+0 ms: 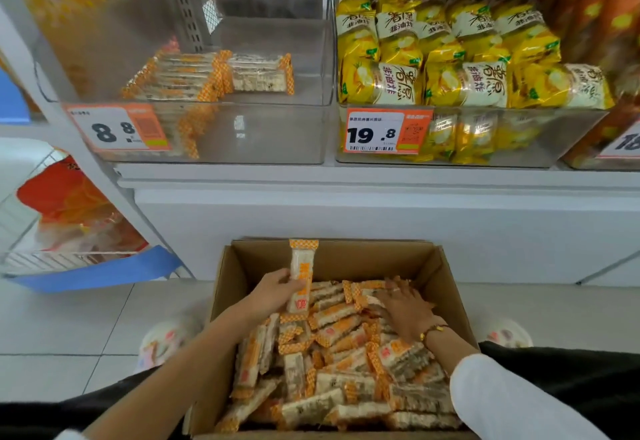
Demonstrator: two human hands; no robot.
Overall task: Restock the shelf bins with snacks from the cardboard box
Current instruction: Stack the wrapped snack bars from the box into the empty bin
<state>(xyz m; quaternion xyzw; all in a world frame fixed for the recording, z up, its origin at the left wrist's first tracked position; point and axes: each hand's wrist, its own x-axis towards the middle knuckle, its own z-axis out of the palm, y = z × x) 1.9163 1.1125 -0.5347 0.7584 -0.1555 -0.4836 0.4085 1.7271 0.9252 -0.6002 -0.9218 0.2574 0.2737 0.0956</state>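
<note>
An open cardboard box (450,287) stands on the floor below me, heaped with orange-and-white snack bars (332,367). My left hand (277,289) grips one snack bar (302,266) upright above the box's far left part. My right hand (403,306) lies palm down on the bars at the box's far right, fingers among them; whether it grips one cannot be told. On the shelf above, the clear left bin (263,134), tagged 8.8, holds a small row of the same bars (211,74).
The clear bin (485,159) to the right, tagged 19.8, is packed with yellow chip bags (446,55). A white shelf ledge (346,180) runs under the bins. A wire rack with orange packs (69,218) stands at left. My feet flank the box on tiled floor.
</note>
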